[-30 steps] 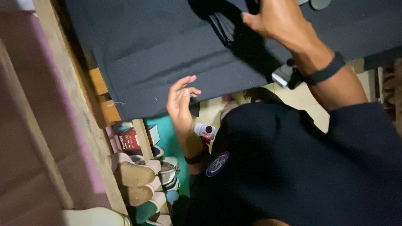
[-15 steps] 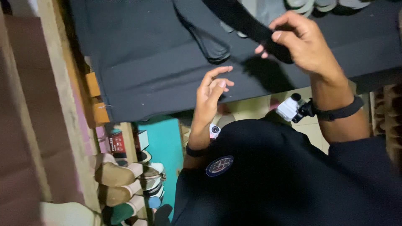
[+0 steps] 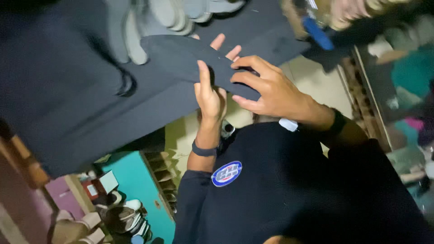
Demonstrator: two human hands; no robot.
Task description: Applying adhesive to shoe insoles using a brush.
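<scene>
Both my hands hold a dark, flat, elongated piece [image 3: 181,58], shaped like a shoe insole, over a dark work surface [image 3: 68,99]. My left hand [image 3: 210,97] grips it from below, thumb on top and fingertips showing past its far edge. My right hand [image 3: 271,90] pinches its near end with fingers and thumb. Each wrist wears a dark band. Several grey shoe soles [image 3: 172,18] lie stacked on the surface just beyond the piece. A black cord loop [image 3: 123,86] rests to the left.
A teal shelf unit [image 3: 135,180] with several shoes [image 3: 122,212] stands low on the left. A wooden slatted crate [image 3: 361,90] is on the right, beside blurred coloured items. A blue object [image 3: 316,34] lies at the top right. My dark shirt carries a round badge [image 3: 226,174].
My left hand rose from below the table edge and joined the right on the dark piece. The right hand drew the piece nearer. The view swung right.
</scene>
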